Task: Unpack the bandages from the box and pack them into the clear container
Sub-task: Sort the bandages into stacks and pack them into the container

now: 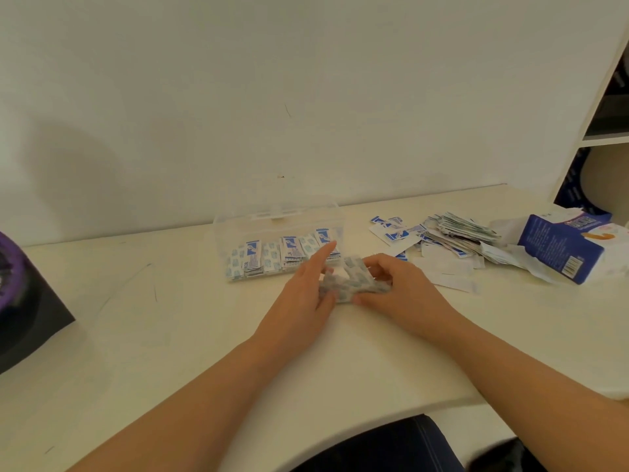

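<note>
1. Bandage bundle [352, 284]: located just above the table [170, 335], directly in front of the clear container's [238, 233] near-right corner, between both hands. Motion blur hides which face is up.

2. Grip: my right hand [401, 287] grips the bundle's right end, fingers curled over the top and thumb at the lower edge. My left hand [306, 294] holds the left end w/ thumb and lower fingers; the index finger is straight and points toward the container. Reason, est.: a two-ended hold squares the strips into one block so that they go in as a unit, not one by one.

3. Orientation: the bundle's long axis runs approx. left-right, hand to hand, roughly parallel to the container's front wall. Packed bandages [282, 257] inside the container stand on edge in rows along the front; the right end of the row is nearest the bundle. Est.: the bundle needs tipping on edge to match.

4. Container: lid open and raised at the rear, which leaves the top free for access from the front.

5. Supply: loose pile [452, 236] of bandages lies right of the container; the box [561, 247] lies on its side beyond it, on the right-hand side for reach.

6. Other: dark object [27, 301] at the table's left edge; shelf unit [599, 131] at far right.
</note>
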